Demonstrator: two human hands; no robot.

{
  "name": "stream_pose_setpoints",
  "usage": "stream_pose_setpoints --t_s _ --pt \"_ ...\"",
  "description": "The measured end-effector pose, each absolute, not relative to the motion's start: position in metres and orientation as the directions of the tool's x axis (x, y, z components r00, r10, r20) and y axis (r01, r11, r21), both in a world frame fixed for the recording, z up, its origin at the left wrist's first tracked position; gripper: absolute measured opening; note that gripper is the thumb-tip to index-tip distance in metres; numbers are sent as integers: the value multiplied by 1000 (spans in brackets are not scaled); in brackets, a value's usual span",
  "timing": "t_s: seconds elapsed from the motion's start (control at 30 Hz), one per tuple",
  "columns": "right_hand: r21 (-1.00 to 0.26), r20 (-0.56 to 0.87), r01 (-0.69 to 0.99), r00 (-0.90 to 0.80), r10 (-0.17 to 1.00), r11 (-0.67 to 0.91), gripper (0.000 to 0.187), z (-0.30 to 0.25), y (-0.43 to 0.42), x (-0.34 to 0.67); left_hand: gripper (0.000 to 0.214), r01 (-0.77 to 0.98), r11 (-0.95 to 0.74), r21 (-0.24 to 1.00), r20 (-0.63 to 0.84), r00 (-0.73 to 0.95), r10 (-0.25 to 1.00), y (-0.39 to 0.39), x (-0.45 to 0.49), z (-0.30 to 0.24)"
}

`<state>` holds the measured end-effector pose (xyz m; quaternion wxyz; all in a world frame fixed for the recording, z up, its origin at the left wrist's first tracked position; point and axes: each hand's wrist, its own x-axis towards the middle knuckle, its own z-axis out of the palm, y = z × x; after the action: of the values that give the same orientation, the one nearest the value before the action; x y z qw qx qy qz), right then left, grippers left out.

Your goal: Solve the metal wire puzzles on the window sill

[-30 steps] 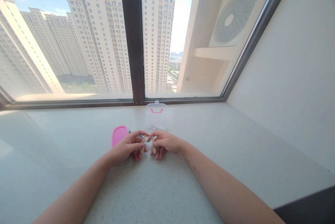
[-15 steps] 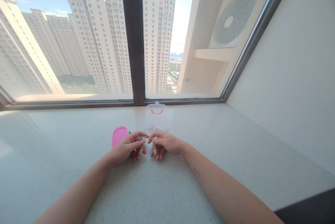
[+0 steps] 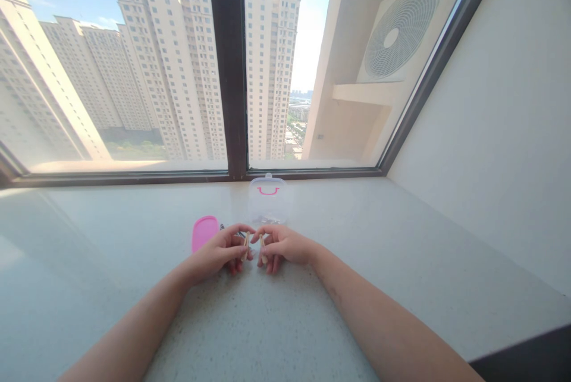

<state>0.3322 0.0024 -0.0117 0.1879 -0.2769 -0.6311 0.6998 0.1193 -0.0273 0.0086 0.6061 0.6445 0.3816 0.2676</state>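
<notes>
My left hand (image 3: 227,248) is closed, with a slim beige hair clip (image 3: 245,246) pinched upright between thumb and fingers. Facing it across a narrow gap, my right hand (image 3: 281,244) pinches a second, similar beige hair clip (image 3: 262,248). The index fingertips of both hands almost meet above the clips. Just behind my left hand lie small dark and metallic pieces, mostly covered by the fingers; I cannot make out their kind.
Behind my hands stands a clear plastic box (image 3: 267,203) with a pink handle and small pieces at its bottom. A pink lid-like tray (image 3: 204,233) lies left, partly behind my left hand. The pale speckled counter (image 3: 250,328) ends at a window with a dark frame (image 3: 232,72).
The clip in my left hand has turned more upright, its edge facing me. The right hand's clip has turned slightly too. Both hands stay in nearly the same place.
</notes>
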Motion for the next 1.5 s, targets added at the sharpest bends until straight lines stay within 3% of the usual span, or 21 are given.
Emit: stream_pose_setpoints --t_s 0.4,1.5 --pt "-994 -96 48 -826 555 -101 59 -13 5 335 57 121 10 993 -80 588 805 -26 117 5" --pt "-996 -59 10 -807 588 -87 61 -9 1 336 54 158 28 987 -112 553 826 -29 121 8"
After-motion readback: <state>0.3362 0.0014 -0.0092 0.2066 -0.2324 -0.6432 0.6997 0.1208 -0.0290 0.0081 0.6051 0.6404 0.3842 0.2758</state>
